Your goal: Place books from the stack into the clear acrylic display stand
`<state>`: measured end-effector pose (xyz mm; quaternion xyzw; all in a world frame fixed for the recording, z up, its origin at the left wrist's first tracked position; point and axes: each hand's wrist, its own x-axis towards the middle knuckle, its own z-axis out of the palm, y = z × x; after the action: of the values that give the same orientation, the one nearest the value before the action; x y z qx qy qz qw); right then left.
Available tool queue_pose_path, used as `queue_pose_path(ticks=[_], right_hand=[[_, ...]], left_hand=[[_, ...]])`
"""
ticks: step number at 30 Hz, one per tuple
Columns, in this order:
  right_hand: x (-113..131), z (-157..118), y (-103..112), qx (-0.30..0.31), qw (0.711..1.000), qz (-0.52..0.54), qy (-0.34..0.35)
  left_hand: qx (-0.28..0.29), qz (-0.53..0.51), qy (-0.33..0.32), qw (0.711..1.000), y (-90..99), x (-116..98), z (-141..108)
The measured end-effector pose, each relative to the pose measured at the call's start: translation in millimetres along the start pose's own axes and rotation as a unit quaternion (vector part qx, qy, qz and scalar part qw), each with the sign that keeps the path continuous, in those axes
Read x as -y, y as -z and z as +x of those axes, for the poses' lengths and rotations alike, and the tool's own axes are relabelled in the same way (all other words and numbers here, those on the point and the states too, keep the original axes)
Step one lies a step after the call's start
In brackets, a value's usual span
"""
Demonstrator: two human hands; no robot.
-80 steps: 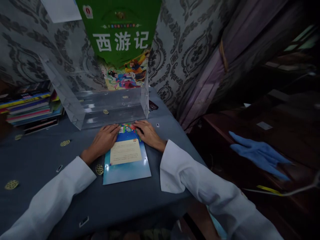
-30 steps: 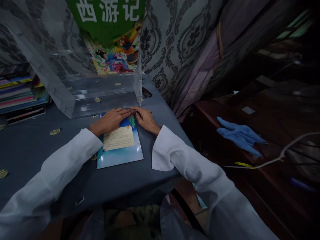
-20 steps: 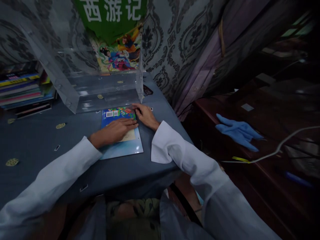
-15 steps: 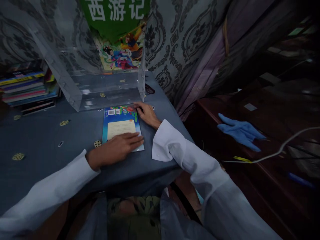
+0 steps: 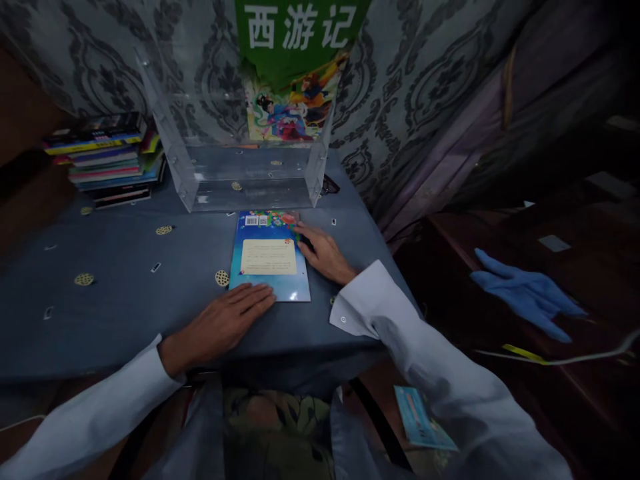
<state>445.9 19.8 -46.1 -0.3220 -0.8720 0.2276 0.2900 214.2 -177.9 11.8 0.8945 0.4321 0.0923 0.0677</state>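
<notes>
A blue book [image 5: 270, 257] lies flat on the grey tablecloth [image 5: 130, 300], with a barcode and a cream text panel facing up. My left hand [image 5: 225, 323] rests flat over the book's lower left corner, fingers stretched. My right hand [image 5: 325, 253] touches the book's upper right edge with its fingers apart. Behind the book stands a clear acrylic rack [image 5: 250, 193], and a green book [image 5: 300, 73] with white Chinese characters is upright in it.
Several books are stacked [image 5: 107, 160] at the back left. Dark glasses [image 5: 330, 185] lie right of the rack. On the dark red surface to the right are a blue glove [image 5: 525, 293] and a cable [image 5: 590, 360]. A light blue booklet [image 5: 423, 420] lies below the table.
The view has shifted, so the table items appear farther right. My left hand has moved down toward the book's lower left corner. My right hand has slid down along its right edge.
</notes>
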Motion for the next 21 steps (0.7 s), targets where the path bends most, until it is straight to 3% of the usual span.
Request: queue_pose_path(ticks=[4, 10, 21], right_hand=[[25, -35, 7, 0.048, 0.999, -0.003, 0.008], [40, -52, 19, 0.162, 0.987, 0.004, 0.019], [28, -41, 23, 0.163, 0.986, 0.017, 0.018]], left_hand=[[-0.061, 0.031, 0.068, 0.995, -11.3, 22, -18], [-0.070, 0.061, 0.089, 0.992, -19.1, 34, -14], [-0.086, 0.074, 0.120, 0.986, -32.7, 37, -3]])
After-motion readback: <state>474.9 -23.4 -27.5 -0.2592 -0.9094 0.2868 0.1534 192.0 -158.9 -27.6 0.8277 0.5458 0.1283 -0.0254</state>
